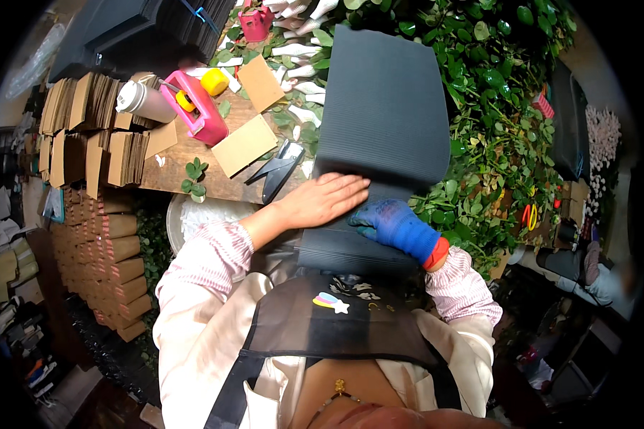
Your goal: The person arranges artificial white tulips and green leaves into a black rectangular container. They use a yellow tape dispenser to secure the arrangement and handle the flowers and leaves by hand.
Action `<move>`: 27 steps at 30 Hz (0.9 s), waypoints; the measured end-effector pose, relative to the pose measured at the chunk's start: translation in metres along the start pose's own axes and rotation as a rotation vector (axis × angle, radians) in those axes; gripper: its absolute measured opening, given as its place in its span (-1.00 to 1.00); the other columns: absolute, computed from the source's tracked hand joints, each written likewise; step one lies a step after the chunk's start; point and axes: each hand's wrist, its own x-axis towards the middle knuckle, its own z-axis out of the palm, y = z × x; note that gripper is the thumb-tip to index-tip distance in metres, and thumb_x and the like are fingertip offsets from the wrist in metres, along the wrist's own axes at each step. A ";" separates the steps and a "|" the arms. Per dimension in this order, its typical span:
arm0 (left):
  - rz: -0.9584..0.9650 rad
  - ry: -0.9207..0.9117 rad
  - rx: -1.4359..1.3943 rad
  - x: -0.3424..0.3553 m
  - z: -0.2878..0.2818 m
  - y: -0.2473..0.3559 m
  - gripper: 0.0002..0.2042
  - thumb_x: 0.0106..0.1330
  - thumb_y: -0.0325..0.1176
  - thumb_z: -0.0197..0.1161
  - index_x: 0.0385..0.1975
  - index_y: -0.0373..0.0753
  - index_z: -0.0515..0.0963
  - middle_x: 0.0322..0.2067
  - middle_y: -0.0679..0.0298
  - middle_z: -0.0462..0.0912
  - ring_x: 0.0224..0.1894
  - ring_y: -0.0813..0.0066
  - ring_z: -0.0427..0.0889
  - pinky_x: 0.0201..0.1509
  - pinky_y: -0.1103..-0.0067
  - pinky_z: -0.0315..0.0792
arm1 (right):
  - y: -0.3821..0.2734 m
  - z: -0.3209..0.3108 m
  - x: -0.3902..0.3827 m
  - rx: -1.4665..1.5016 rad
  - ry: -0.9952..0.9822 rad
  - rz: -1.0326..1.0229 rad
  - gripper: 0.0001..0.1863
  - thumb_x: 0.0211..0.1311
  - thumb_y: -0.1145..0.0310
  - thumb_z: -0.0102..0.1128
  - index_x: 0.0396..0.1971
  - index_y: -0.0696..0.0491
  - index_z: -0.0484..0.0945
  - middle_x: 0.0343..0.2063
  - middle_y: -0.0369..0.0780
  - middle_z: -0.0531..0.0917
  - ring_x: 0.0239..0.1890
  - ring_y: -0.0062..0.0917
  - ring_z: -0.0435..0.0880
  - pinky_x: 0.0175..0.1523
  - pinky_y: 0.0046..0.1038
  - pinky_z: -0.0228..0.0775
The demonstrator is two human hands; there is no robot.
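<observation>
A dark grey corrugated sheet (385, 93) stands folded in front of me, its lower part reaching back to my apron. My left hand (325, 199) is bare and lies flat across its middle band, fingers stretched out toward the right. My right hand (393, 229), in a blue glove, presses on the same band just below, its fingers slightly bent and apart. Left of the sheet, a black and silver tool (272, 171) rests on the wooden table (157, 179) beside tan cardboard pieces (243, 146).
At left are cardboard stacks (86, 132), a tumbler (143, 101), a pink tape dispenser (204, 118) and dark sheets (136, 36). Leafy stems (501, 136) heap at right, near orange-handled scissors (529, 214). Another person (601, 279) is at the far right.
</observation>
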 end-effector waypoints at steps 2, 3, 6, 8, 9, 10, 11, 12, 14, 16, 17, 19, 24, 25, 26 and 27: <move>-0.164 -0.066 -0.140 -0.003 0.028 0.004 -0.34 0.38 -0.04 0.17 0.41 -0.25 0.30 0.42 0.06 0.32 0.46 0.16 0.28 0.52 0.24 0.12 | 0.008 0.008 0.001 0.021 0.005 0.003 -0.70 0.28 0.09 0.23 -0.03 -0.24 0.68 -0.21 -0.17 0.74 -0.17 -0.20 0.72 -0.07 -0.12 0.56; -0.177 -0.073 -0.144 -0.003 0.030 0.004 -0.32 0.38 0.01 0.16 0.42 -0.25 0.29 0.42 0.06 0.31 0.48 0.16 0.26 0.55 0.22 0.07 | 0.012 0.009 -0.001 0.030 0.009 0.003 -0.71 0.29 0.08 0.22 -0.04 -0.24 0.68 -0.20 -0.18 0.75 -0.16 -0.20 0.73 -0.07 -0.11 0.56; -0.220 -0.069 -0.171 -0.011 0.038 0.010 -0.24 0.32 0.12 0.18 0.43 -0.23 0.28 0.43 0.07 0.29 0.49 0.16 0.23 0.58 0.20 -0.02 | -0.012 -0.016 -0.016 0.065 -0.128 0.021 -0.70 0.31 0.04 0.19 -0.04 -0.22 0.68 -0.17 -0.20 0.75 -0.13 -0.20 0.72 -0.04 -0.13 0.56; -0.234 -0.101 -0.170 -0.017 0.036 0.013 -0.22 0.29 0.13 0.20 0.43 -0.22 0.29 0.45 0.08 0.26 0.51 0.20 0.19 0.59 0.21 -0.06 | -0.046 -0.056 -0.017 -0.046 0.178 -0.076 -0.65 0.31 0.07 0.20 0.01 -0.13 0.65 -0.16 -0.16 0.74 -0.12 -0.18 0.72 -0.01 -0.14 0.56; -0.251 -0.098 -0.145 -0.019 0.030 0.014 -0.21 0.25 0.15 0.22 0.41 -0.22 0.31 0.43 0.08 0.28 0.49 0.19 0.21 0.57 0.20 -0.02 | -0.069 -0.079 -0.010 -0.101 0.471 -0.147 -0.65 0.30 0.08 0.21 0.00 -0.11 0.64 -0.17 -0.15 0.74 -0.13 -0.18 0.72 -0.01 -0.14 0.56; -0.250 -0.068 -0.158 -0.022 0.029 0.016 -0.22 0.25 0.15 0.22 0.40 -0.22 0.33 0.41 0.08 0.31 0.47 0.19 0.24 0.56 0.20 0.00 | -0.086 -0.091 -0.002 -0.151 0.768 -0.211 -0.64 0.29 0.09 0.22 0.00 -0.08 0.63 -0.18 -0.14 0.74 -0.13 -0.17 0.72 -0.01 -0.15 0.56; -0.251 -0.036 -0.169 -0.027 0.031 0.017 -0.23 0.25 0.16 0.22 0.38 -0.22 0.35 0.38 0.08 0.35 0.44 0.18 0.27 0.55 0.19 0.02 | -0.095 -0.094 0.012 -0.262 0.805 -0.154 -0.62 0.28 0.09 0.24 0.02 -0.06 0.62 -0.16 -0.13 0.74 -0.11 -0.18 0.72 -0.01 -0.16 0.56; -0.254 -0.004 -0.178 -0.032 0.034 0.018 -0.24 0.25 0.16 0.22 0.36 -0.22 0.36 0.35 0.09 0.38 0.42 0.18 0.31 0.54 0.19 0.03 | -0.103 -0.099 0.028 -0.372 0.842 -0.099 -0.60 0.27 0.09 0.25 0.04 -0.05 0.61 -0.14 -0.12 0.73 -0.09 -0.18 0.71 0.00 -0.17 0.56; -0.228 -0.018 -0.165 -0.038 0.042 0.016 -0.31 0.28 0.19 0.21 0.20 -0.29 0.49 0.13 0.06 0.53 0.27 0.14 0.41 0.42 0.19 0.20 | -0.104 -0.101 0.053 -0.408 0.660 0.114 -0.53 0.26 0.08 0.27 0.11 -0.04 0.57 -0.07 -0.10 0.70 -0.02 -0.18 0.69 0.04 -0.17 0.53; -0.169 0.117 -0.129 -0.041 0.043 0.015 -0.33 0.29 0.21 0.20 0.13 -0.30 0.53 0.08 0.08 0.55 0.22 0.14 0.46 0.40 0.20 0.22 | -0.086 -0.095 0.076 -0.255 0.216 0.414 -0.44 0.25 0.05 0.28 0.21 -0.04 0.52 0.04 -0.08 0.65 0.08 -0.17 0.64 0.11 -0.14 0.49; -0.180 0.158 -0.126 -0.045 0.044 0.019 -0.33 0.29 0.21 0.20 0.15 -0.30 0.52 0.06 0.09 0.57 0.14 0.15 0.52 0.37 0.21 0.26 | -0.091 -0.104 0.083 -0.252 0.110 0.405 -0.41 0.26 0.03 0.27 0.24 -0.04 0.49 0.07 -0.09 0.63 0.11 -0.17 0.62 0.14 -0.12 0.46; -0.221 0.078 -0.145 -0.054 0.038 0.021 -0.33 0.29 0.21 0.20 0.17 -0.27 0.52 0.09 0.08 0.56 0.16 0.12 0.52 0.36 0.20 0.29 | -0.108 -0.126 0.095 -0.248 -0.102 0.399 -0.34 0.27 0.01 0.26 0.32 -0.05 0.42 0.13 -0.11 0.59 0.15 -0.16 0.58 0.20 -0.06 0.40; -0.276 0.123 -0.439 -0.069 0.061 0.025 -0.31 0.31 0.12 0.20 0.36 -0.17 0.38 0.34 -0.08 0.39 0.40 -0.12 0.32 0.51 0.10 0.14 | -0.170 -0.080 0.148 -0.382 0.497 -0.269 -0.38 0.31 0.06 0.29 0.32 -0.08 0.43 -0.04 -0.16 0.68 0.03 -0.24 0.65 0.15 -0.21 0.46; -0.306 0.219 -0.496 -0.077 0.082 0.027 -0.38 0.27 0.03 0.26 0.28 -0.17 0.47 0.31 -0.04 0.46 0.35 -0.05 0.41 0.49 0.11 0.18 | -0.189 -0.071 0.175 -0.349 0.386 -0.277 -0.41 0.28 0.08 0.30 0.27 -0.06 0.46 -0.07 -0.16 0.69 0.02 -0.26 0.66 0.11 -0.21 0.47; -0.347 0.220 -0.540 -0.084 0.094 0.026 -0.39 0.27 0.02 0.26 0.27 -0.17 0.47 0.30 -0.04 0.47 0.35 -0.05 0.41 0.48 0.11 0.19 | -0.203 -0.063 0.207 -0.372 0.172 -0.173 -0.41 0.21 0.11 0.34 0.22 -0.02 0.48 -0.01 -0.13 0.67 0.07 -0.27 0.64 0.11 -0.20 0.46; -0.388 0.189 -0.604 -0.086 0.099 0.027 -0.40 0.27 0.02 0.26 0.26 -0.17 0.48 0.29 -0.03 0.48 0.34 -0.04 0.42 0.48 0.11 0.20 | -0.209 -0.048 0.238 -0.487 0.209 -0.116 -0.44 0.24 0.16 0.28 0.22 0.00 0.48 0.04 -0.11 0.64 0.10 -0.26 0.63 0.13 -0.18 0.46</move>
